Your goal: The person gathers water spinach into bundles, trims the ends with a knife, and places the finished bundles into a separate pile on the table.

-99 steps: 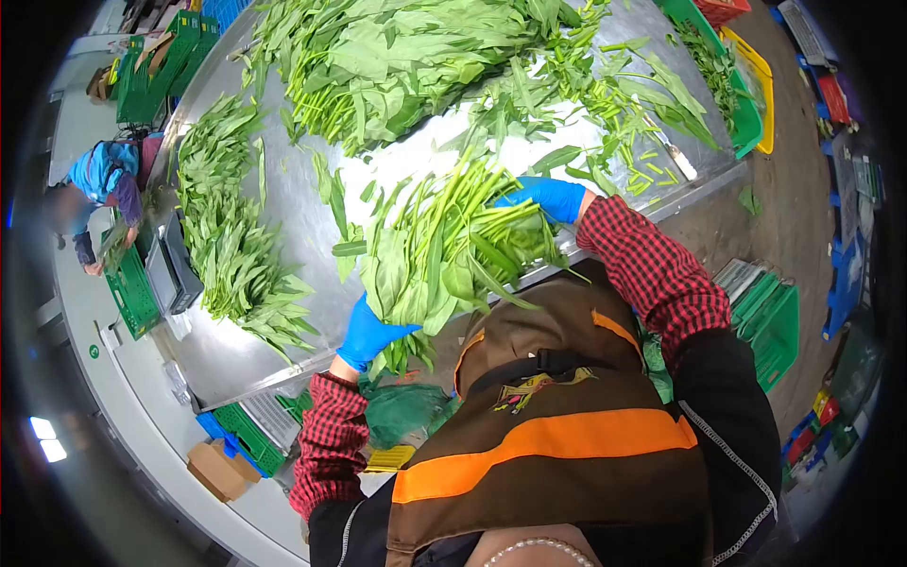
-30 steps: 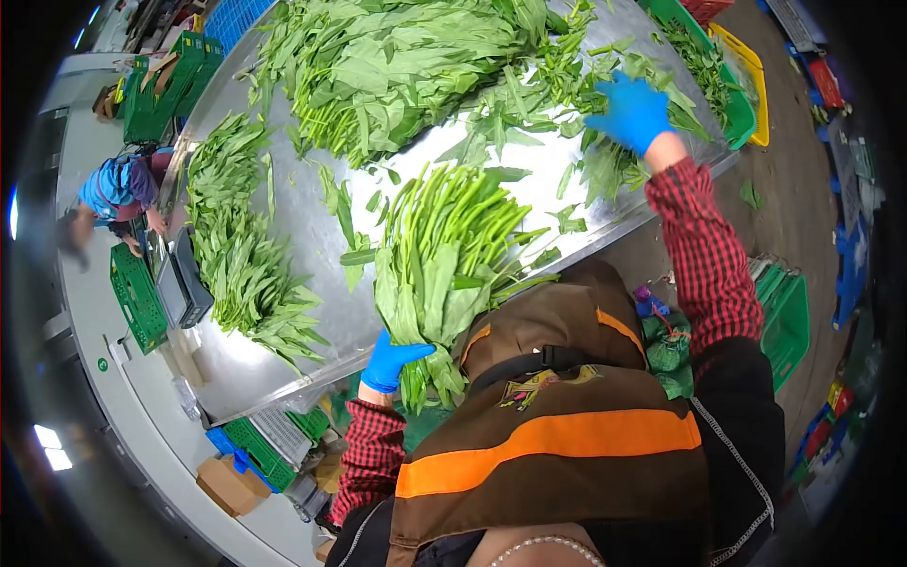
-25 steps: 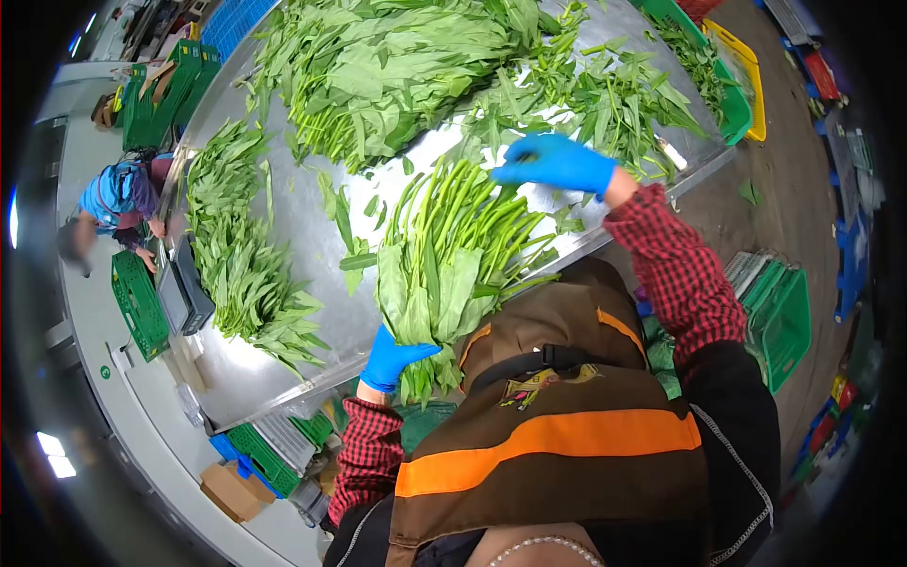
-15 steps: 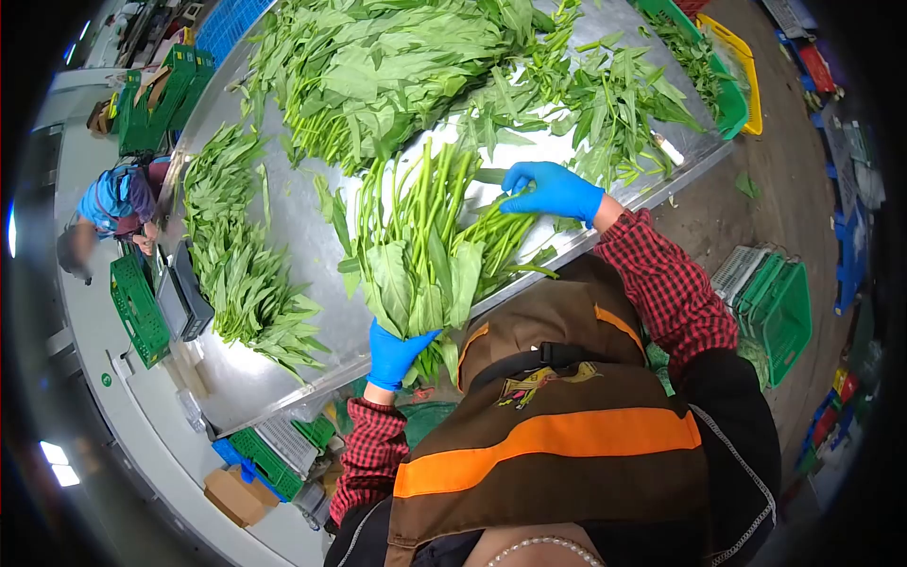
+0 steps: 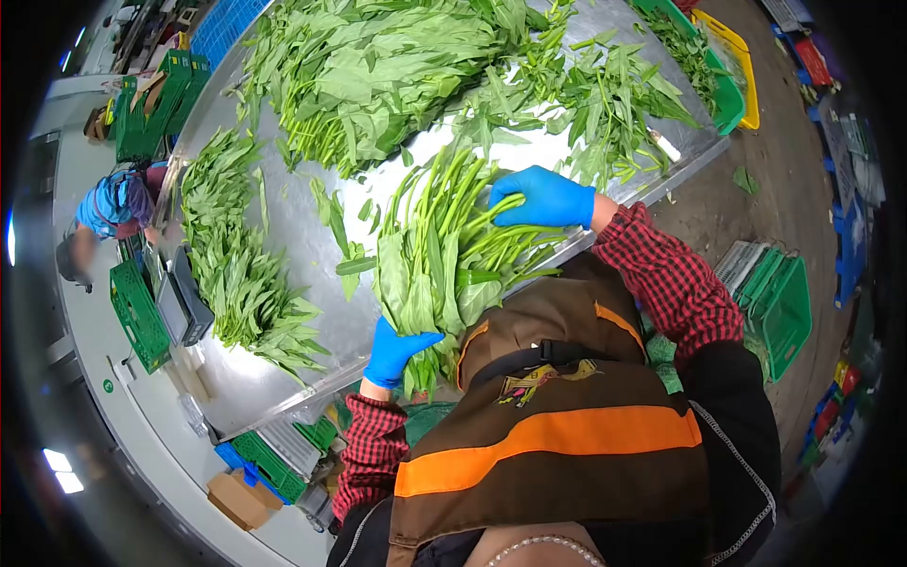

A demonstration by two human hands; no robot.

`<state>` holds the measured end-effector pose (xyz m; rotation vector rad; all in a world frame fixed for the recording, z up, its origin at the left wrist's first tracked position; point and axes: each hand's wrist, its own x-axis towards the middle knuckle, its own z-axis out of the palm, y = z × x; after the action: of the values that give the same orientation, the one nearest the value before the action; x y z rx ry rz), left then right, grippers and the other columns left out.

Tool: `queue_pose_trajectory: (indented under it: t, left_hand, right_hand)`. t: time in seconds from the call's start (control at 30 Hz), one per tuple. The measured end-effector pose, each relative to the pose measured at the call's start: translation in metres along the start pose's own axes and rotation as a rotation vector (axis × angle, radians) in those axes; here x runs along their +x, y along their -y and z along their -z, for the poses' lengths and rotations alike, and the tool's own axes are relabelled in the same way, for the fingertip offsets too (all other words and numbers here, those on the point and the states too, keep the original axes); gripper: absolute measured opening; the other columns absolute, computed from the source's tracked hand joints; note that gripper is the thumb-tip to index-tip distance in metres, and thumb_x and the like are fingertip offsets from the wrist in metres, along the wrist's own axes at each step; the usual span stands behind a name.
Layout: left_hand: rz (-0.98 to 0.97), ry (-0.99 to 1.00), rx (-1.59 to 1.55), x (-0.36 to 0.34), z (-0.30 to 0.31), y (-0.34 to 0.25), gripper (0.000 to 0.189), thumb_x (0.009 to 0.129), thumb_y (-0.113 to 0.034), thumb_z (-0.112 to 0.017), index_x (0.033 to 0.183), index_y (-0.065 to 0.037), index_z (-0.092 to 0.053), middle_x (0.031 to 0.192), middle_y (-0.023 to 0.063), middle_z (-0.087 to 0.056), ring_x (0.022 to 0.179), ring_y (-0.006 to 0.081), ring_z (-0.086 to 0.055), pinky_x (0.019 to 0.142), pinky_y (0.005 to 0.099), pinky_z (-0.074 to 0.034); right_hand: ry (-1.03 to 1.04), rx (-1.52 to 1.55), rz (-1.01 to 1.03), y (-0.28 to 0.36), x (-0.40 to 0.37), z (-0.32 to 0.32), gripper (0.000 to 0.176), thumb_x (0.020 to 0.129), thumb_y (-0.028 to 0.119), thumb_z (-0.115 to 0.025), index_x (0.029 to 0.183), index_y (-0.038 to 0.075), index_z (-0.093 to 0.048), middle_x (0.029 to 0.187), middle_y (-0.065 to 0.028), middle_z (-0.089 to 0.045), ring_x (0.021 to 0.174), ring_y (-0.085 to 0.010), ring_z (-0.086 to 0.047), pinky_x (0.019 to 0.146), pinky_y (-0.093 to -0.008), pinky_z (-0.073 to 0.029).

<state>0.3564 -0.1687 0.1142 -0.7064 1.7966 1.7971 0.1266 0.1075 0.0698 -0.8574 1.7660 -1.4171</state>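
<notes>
Both of my hands wear blue gloves. My left hand (image 5: pixel 397 353) is closed round the leafy end of a bunch of long-stemmed greens (image 5: pixel 436 248) at the metal table's front edge. The bunch's pale green stems point away from me. At its right side, my right hand (image 5: pixel 543 197) pinches several stems between thumb and fingers. A large heap of the same greens (image 5: pixel 378 71) lies beyond the bunch, and looser greens (image 5: pixel 614 104) are spread at the right.
The metal table (image 5: pixel 312 222) also bears a long row of greens (image 5: pixel 236 250) on the left. Another person (image 5: pixel 118 200) is beyond its left edge, near a green crate (image 5: pixel 140 312). Green (image 5: pixel 727 99) and yellow (image 5: pixel 751 90) crates adjoin the right corner. A stack of crates (image 5: pixel 779 307) stands on the floor.
The held bunch has shifted slightly right, with its stems leaning further right. My right hand has moved slightly left and down, its fingers now curled over stems.
</notes>
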Motion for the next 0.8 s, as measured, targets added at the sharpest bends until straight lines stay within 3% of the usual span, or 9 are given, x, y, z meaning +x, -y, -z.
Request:
queue_pose_trajectory:
  t: [0.1,0.17,0.2,0.27,0.37,0.4,0.5,0.53,0.8]
  left_hand:
    - [0.018,0.024,-0.056,-0.003,0.003,0.000,0.073,0.066,0.001,-0.078,0.132,-0.001,-0.045,0.118,0.0074,-0.058,0.103,0.0173,-0.058,0.086,0.0321,-0.050]
    - [0.046,0.033,-0.084,-0.007,0.000,-0.003,0.074,0.067,0.002,-0.078,0.132,-0.001,-0.044,0.118,0.0074,-0.058,0.103,0.0174,-0.058,0.086,0.0322,-0.050]
    - [0.041,0.015,-0.142,-0.010,-0.001,-0.002,0.072,0.067,0.002,-0.077,0.132,-0.001,-0.045,0.117,0.0070,-0.059,0.101,0.0172,-0.058,0.085,0.0318,-0.050]
    - [0.035,-0.005,-0.202,-0.010,-0.002,-0.002,0.070,0.068,0.003,-0.076,0.131,-0.001,-0.046,0.116,0.0066,-0.059,0.100,0.0169,-0.059,0.085,0.0315,-0.050]
    - [0.070,-0.049,-0.171,-0.011,-0.003,0.001,0.066,0.071,0.003,-0.073,0.131,-0.001,-0.046,0.115,0.0061,-0.060,0.101,0.0161,-0.059,0.086,0.0307,-0.049]
    - [0.069,-0.048,-0.171,-0.010,-0.004,0.002,0.066,0.071,0.003,-0.073,0.131,-0.001,-0.046,0.115,0.0061,-0.060,0.101,0.0161,-0.059,0.086,0.0307,-0.049]
    - [0.059,-0.050,-0.305,-0.002,-0.011,0.005,0.064,0.072,0.001,-0.073,0.130,-0.001,-0.048,0.116,0.0061,-0.060,0.101,0.0163,-0.059,0.087,0.0310,-0.049]
    - [0.060,-0.046,-0.300,-0.002,-0.010,0.005,0.064,0.072,0.001,-0.073,0.130,-0.001,-0.048,0.116,0.0061,-0.060,0.101,0.0163,-0.059,0.087,0.0310,-0.049]
    - [0.290,0.136,-0.704,-0.013,-0.017,-0.014,0.060,0.080,-0.003,-0.061,0.137,-0.002,-0.041,0.125,0.0142,-0.056,0.112,0.0274,-0.057,0.095,0.0390,-0.047]
  right_hand:
    - [-0.110,-0.311,0.003,-0.016,-0.002,0.016,0.027,0.074,0.020,-0.069,0.096,0.006,-0.066,0.088,-0.0167,-0.064,0.081,-0.0316,-0.062,0.074,-0.0362,-0.049]
    - [-0.247,-0.273,-0.203,-0.058,-0.005,0.035,0.019,0.074,0.017,-0.065,0.087,0.004,-0.063,0.083,-0.0155,-0.064,0.076,-0.0310,-0.062,0.068,-0.0387,-0.049]
    - [-0.388,-0.489,-0.132,-0.067,-0.013,0.052,0.014,0.074,0.016,-0.065,0.083,0.004,-0.062,0.079,-0.0134,-0.064,0.074,-0.0275,-0.063,0.067,-0.0363,-0.050]
    - [-0.553,-0.601,-0.313,-0.072,-0.027,0.073,0.015,0.077,0.016,-0.068,0.083,0.004,-0.063,0.078,-0.0107,-0.065,0.074,-0.0218,-0.065,0.068,-0.0328,-0.050]
    - [-0.660,-0.257,-0.111,-0.008,-0.031,0.055,0.018,0.078,0.019,-0.071,0.083,0.003,-0.065,0.078,-0.0078,-0.066,0.075,-0.0177,-0.065,0.069,-0.0310,-0.051]
    - [-0.469,0.021,-0.208,0.016,-0.031,0.044,0.020,0.079,0.018,-0.072,0.092,0.004,-0.066,0.087,-0.0022,-0.065,0.082,-0.0123,-0.061,0.079,-0.0282,-0.048]
    - [-0.198,-0.330,0.256,0.041,-0.028,0.000,0.041,0.069,0.019,-0.079,0.107,0.012,-0.064,0.104,-0.0068,-0.057,0.094,-0.0227,-0.057,0.081,-0.0334,-0.047]
    - [-0.094,-0.424,0.197,0.048,-0.027,-0.008,0.037,0.070,0.018,-0.076,0.105,0.014,-0.064,0.106,-0.0078,-0.054,0.096,-0.0267,-0.056,0.081,-0.0367,-0.048]
    - [-0.096,-0.390,0.252,0.035,-0.027,-0.024,0.025,0.075,0.019,-0.067,0.098,0.017,-0.061,0.095,-0.0043,-0.055,0.089,-0.0257,-0.058,0.073,-0.0360,-0.050]
